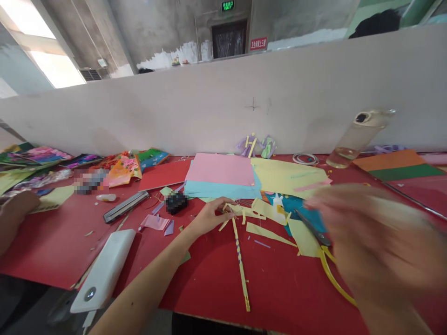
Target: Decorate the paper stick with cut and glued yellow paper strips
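My left hand [209,215] rests on the red table cover [63,242], its fingers pinched on the top end of a long yellow paper strip [240,265] that runs toward me. Yellow paper scraps [265,211] lie around that pinch. My right hand [380,242] is raised close to the camera at the right and smeared by motion, so its fingers do not show clearly. Scissors [312,228] lie on a yellow scrap just left of it, beside a curved yellow strip [335,279].
Pink [220,168], blue and yellow sheets [289,177] lie mid-table before a grey partition wall [223,111]. A white power bank [104,270] sits front left, a dark metal bar [125,206] behind it. A clear bottle [356,137] leans at right. Another person's hand [16,211] is at far left.
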`<action>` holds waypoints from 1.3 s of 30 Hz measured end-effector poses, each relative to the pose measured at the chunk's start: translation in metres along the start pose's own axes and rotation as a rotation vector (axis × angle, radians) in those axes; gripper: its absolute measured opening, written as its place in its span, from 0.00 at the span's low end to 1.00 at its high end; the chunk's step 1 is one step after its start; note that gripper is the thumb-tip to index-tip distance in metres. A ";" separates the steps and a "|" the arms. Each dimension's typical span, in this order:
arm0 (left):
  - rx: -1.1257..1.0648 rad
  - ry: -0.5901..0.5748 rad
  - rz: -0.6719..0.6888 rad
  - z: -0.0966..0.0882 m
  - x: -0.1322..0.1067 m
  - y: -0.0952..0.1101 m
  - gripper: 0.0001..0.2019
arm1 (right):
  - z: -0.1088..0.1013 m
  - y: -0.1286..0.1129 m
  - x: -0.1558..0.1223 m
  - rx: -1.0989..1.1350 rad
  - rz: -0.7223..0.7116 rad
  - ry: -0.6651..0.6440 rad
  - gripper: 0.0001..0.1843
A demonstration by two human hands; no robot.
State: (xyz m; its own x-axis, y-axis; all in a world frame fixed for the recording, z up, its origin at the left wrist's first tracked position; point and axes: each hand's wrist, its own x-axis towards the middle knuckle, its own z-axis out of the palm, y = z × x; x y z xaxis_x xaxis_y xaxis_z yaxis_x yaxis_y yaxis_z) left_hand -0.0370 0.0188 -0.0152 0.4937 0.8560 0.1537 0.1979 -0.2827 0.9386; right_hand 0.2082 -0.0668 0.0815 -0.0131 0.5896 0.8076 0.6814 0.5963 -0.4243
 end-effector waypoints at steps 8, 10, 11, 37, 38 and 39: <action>-0.016 -0.049 -0.020 0.002 0.000 0.003 0.16 | 0.069 0.075 -0.018 -0.311 -0.015 -0.702 0.24; -0.021 -0.060 -0.019 0.003 0.000 0.003 0.16 | 0.075 0.082 -0.027 -0.373 -0.097 -0.767 0.27; -0.025 -0.067 -0.020 0.004 -0.001 0.003 0.16 | 0.076 0.083 -0.030 -0.400 -0.117 -0.788 0.28; -0.062 -0.066 -0.064 0.003 -0.003 0.007 0.17 | 0.036 0.104 -0.013 -0.232 0.617 -0.601 0.15; -0.094 -0.073 -0.071 0.003 -0.003 0.007 0.17 | 0.032 0.105 -0.013 -0.236 0.611 -0.658 0.15; -0.126 -0.077 -0.079 0.004 -0.003 0.006 0.18 | 0.029 0.107 -0.013 -0.227 0.599 -0.692 0.14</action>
State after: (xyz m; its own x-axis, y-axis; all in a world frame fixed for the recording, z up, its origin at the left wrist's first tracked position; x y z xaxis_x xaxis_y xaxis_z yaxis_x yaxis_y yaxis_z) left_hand -0.0344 0.0127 -0.0108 0.5455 0.8361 0.0577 0.1335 -0.1547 0.9789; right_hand 0.2598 0.0051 0.0140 0.0035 0.9996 0.0276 0.8410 0.0120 -0.5409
